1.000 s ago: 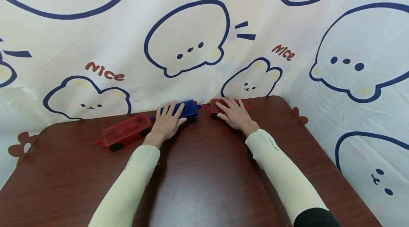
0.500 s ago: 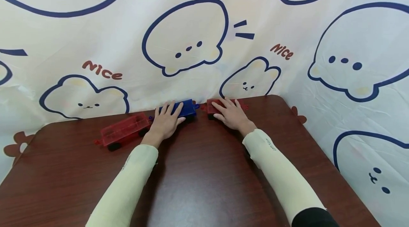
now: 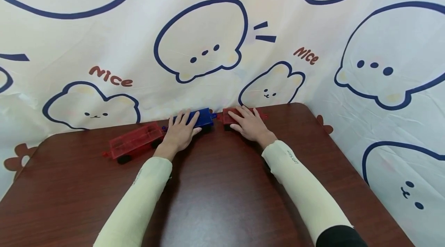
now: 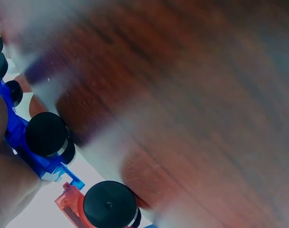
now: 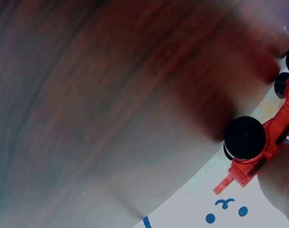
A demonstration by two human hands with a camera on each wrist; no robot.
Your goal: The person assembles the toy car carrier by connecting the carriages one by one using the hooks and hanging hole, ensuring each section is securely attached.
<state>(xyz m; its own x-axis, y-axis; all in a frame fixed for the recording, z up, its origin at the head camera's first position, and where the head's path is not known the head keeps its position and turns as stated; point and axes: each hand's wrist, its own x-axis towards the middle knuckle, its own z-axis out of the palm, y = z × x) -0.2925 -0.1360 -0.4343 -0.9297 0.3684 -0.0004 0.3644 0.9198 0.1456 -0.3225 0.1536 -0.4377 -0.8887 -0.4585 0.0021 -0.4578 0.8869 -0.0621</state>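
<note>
Near the table's far edge my left hand (image 3: 179,134) lies over a blue toy train wagon (image 3: 204,117), fingers spread and straight along its top. My right hand (image 3: 251,126) rests the same way on a small red toy wagon (image 3: 227,116). Between them, the blue wagon's right coupling overlaps the red one's left coupling in the head view. A longer, see-through red wagon (image 3: 135,140) stands behind the blue wagon's left end, its coupling partly hidden by my left hand. The left wrist view catches the blue wagon's black wheel (image 4: 47,134); the right wrist view, the red wagon's wheel (image 5: 245,137).
The dark brown wooden table (image 3: 222,200) stretches from the wagons toward me. A white curtain (image 3: 194,96) printed with blue cartoon outlines hangs right behind its far edge and along the right side.
My right hand has slid the small red wagon left toward the blue one, narrowing the gap between their couplings. My left hand stays on the blue wagon. The head view has shifted slightly.
</note>
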